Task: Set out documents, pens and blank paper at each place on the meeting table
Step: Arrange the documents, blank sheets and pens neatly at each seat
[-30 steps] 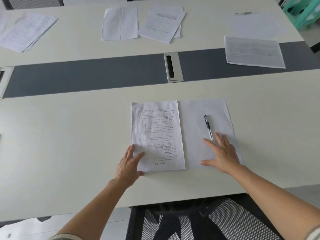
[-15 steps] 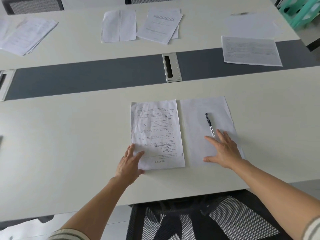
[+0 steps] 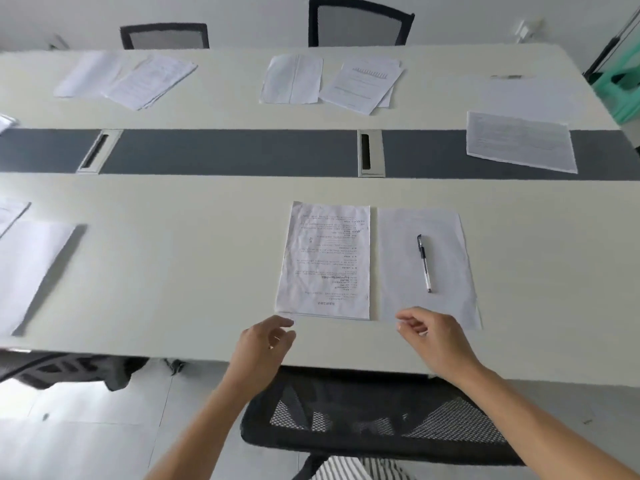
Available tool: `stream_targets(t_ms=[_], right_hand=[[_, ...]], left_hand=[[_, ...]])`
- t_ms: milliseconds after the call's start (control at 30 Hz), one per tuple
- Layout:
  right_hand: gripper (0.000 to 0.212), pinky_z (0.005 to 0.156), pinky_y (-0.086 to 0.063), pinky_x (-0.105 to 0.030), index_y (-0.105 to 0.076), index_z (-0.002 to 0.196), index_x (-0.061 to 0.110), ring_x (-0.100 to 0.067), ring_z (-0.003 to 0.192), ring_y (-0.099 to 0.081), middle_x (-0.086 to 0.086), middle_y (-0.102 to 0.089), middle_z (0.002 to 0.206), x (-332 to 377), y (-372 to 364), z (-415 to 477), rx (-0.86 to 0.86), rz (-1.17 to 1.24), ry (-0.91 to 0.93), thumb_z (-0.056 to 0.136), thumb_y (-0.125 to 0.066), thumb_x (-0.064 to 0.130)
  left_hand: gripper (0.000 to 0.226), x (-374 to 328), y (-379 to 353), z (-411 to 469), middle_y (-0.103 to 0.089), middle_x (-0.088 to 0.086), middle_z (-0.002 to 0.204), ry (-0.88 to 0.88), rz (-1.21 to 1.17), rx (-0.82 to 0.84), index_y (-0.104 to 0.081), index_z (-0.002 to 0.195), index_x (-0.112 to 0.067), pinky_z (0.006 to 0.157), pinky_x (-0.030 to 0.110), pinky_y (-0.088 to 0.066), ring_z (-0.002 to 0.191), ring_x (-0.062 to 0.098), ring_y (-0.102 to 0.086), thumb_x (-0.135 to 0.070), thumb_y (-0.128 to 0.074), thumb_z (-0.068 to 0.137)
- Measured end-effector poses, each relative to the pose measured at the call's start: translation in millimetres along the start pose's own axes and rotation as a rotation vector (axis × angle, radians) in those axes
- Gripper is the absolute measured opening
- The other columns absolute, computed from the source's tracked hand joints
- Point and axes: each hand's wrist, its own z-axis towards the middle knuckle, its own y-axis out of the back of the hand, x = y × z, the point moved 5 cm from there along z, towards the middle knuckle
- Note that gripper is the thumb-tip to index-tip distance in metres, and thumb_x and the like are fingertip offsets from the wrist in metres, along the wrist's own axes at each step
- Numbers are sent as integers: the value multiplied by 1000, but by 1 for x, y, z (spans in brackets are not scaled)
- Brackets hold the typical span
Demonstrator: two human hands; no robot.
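Observation:
A printed document [image 3: 325,261] lies on the near half of the white meeting table [image 3: 194,271]. Right beside it lies a blank sheet [image 3: 398,265] with a black pen [image 3: 424,262] on top. My left hand [image 3: 265,344] hovers just below the document's near left corner, fingers loosely curled and holding nothing. My right hand [image 3: 433,336] hovers over the blank sheet's near edge, fingers loosely curled and empty. More papers lie at other places: a pair at the far centre [image 3: 332,83], a pair at the far left [image 3: 131,79], a printed sheet at the right [image 3: 519,142], and blank paper at the near left [image 3: 27,265].
A dark grey strip [image 3: 228,152] with two metal cable ports [image 3: 370,152] runs along the table's middle. A black mesh chair [image 3: 374,420] stands below me at the near edge. Two more chairs [image 3: 360,24] stand behind the far side. A green stool [image 3: 623,84] is at the right.
Both hands have lifted off the papers and drawn back toward me, fingers now curled loosely. The view has pulled back and tilted up, showing more of the table.

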Motion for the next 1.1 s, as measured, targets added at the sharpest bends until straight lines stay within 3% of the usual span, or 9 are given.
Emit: stream_targets(t_ms=[133, 333, 467, 567, 667, 800, 900, 1000, 1100], right_hand=[[12, 74, -50, -8, -72, 92, 32, 1, 79, -69, 14, -75, 80, 14, -10, -52, 116, 168, 39, 87, -70, 21], [10, 69, -53, -27, -74, 86, 18, -9, 69, -73, -1, -78, 78, 60, -34, -115, 308, 355, 12, 87, -68, 11], [8, 69, -54, -25, -74, 87, 16, -11, 69, -73, 1, -78, 78, 107, -71, -148, 467, 319, 87, 87, -69, 11], [8, 63, -49, -16, -75, 88, 16, -10, 69, -73, 2, -78, 78, 143, -109, -162, 542, 269, 158, 87, -69, 10], [8, 61, -51, -16, -74, 89, 18, -10, 71, -72, 3, -77, 80, 184, -153, -178, 593, 240, 216, 87, -69, 12], [8, 68, -50, -23, -74, 92, 18, -13, 74, -73, 3, -77, 82, 237, -221, -210, 625, 240, 248, 87, -69, 13], [8, 66, -51, -30, -74, 90, 14, -23, 77, -73, -3, -77, 79, 274, -275, -240, 624, 250, 230, 86, -69, 8], [9, 65, -51, -32, -75, 88, 11, -30, 80, -73, -7, -77, 78, 313, -317, -260, 640, 252, 212, 86, -69, 5], [9, 69, -54, -35, -75, 89, 14, -24, 78, -74, -4, -77, 78, 352, -344, -269, 640, 247, 213, 86, -70, 7]], left_hand=[[12, 15, 7, -90, -75, 3, 81, 111, -305, -92, -70, 99, -23, 76, 28, -56, 78, 15, -71, -19, -64, 90], [10, 55, 31, -220, -76, 8, 83, 281, -668, -397, -71, 96, -16, 70, 32, -56, 76, 21, -72, -14, -64, 89], [10, 103, 44, -289, -76, 10, 80, 361, -743, -513, -71, 97, -10, 67, 33, -56, 73, 23, -72, -10, -66, 88], [31, 140, 58, -333, -76, 10, 79, 409, -803, -591, -71, 95, -9, 63, 30, -54, 70, 21, -72, -30, -70, 72], [47, 183, 74, -375, -76, 12, 80, 459, -843, -658, -72, 92, -13, 63, 31, -55, 72, 24, -72, -44, -72, 57], [33, 250, 105, -420, -76, 11, 82, 490, -868, -690, -71, 96, -11, 64, 32, -55, 75, 25, -72, -31, -67, 70], [13, 309, 145, -456, -76, 12, 83, 492, -869, -729, -71, 98, -10, 65, 32, -56, 75, 25, -73, -17, -68, 87], [12, 368, 187, -490, -76, 12, 80, 538, -851, -838, -71, 96, -7, 63, 33, -55, 71, 25, -72, -4, -61, 90], [12, 408, 226, -501, -76, 12, 80, 555, -853, -887, -71, 95, -8, 65, 36, -56, 73, 27, -72, -4, -60, 91]])
